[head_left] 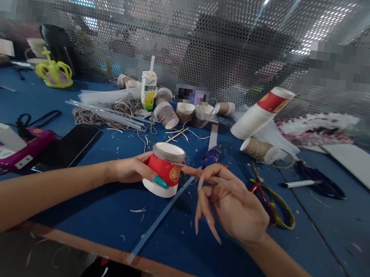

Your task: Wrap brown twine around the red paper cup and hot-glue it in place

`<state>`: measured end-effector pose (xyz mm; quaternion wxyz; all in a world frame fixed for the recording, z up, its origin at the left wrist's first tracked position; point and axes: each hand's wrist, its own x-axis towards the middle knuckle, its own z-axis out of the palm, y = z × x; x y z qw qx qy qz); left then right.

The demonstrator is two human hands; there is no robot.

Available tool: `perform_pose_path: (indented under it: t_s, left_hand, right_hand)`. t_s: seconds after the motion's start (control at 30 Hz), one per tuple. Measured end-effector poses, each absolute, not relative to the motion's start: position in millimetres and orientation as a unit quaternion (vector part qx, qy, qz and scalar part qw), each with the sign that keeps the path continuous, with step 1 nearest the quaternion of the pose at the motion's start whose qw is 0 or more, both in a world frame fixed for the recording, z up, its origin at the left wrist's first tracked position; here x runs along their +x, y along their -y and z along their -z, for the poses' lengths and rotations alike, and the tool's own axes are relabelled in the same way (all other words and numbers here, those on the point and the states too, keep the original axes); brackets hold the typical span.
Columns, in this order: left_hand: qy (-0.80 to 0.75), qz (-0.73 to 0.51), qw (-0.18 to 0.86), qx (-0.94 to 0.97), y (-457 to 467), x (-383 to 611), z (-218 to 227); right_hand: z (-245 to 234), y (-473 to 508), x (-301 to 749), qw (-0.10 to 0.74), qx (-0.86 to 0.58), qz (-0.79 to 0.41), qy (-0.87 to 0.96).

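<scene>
My left hand point(136, 168) is closed round a red and white paper cup point(163, 172), its teal-nailed thumb across the front. Grey cord point(169, 153) is wound in a band around the cup's upper end, just below the rim. My right hand point(234, 199) is to the right of the cup, its index finger stretched out to the cup's side near the cord. The other fingers hang spread and bent, and I see nothing held in them. Behind the right hand lies a blue glue gun point(212, 156), partly hidden by it. A pale blue strip point(160, 221) runs below the cup.
Scissors point(273, 207) lie right of my right hand. A leaning stack of paper cups point(259, 114), a cord-wrapped cup point(260, 151), a drink carton point(148, 90) and a tangle of grey cord point(106, 112) stand farther back. At left are a black phone point(75, 146) and a purple pouch point(21, 153).
</scene>
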<state>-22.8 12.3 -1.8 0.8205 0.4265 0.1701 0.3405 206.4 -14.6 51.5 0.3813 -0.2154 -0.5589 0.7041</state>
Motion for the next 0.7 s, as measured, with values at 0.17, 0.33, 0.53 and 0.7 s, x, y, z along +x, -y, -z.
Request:
perform_pose_path:
  t_s: [0.17,0.33,0.53,0.7]
  left_hand:
    - [-0.164,-0.339,0.822,0.426,-13.7,-24.6,5.1]
    - [-0.175,-0.339,0.824,0.419,-13.5,-25.1,3.3]
    - [-0.18,-0.339,0.825,0.415,-10.7,-21.2,-0.3]
    - [-0.173,-0.335,0.817,0.437,-9.9,-18.5,-1.9]
  right_hand:
    - [-51.1,10.7,207.8,0.395,-0.232,-0.711,0.533]
    - [-49.4,8.1,209.2,0.448,-0.25,-0.687,0.516]
    - [-49.5,12.1,206.4,0.417,-0.239,-0.673,0.562]
    - [-48.9,16.4,204.9,0.363,-0.226,-0.704,0.567]
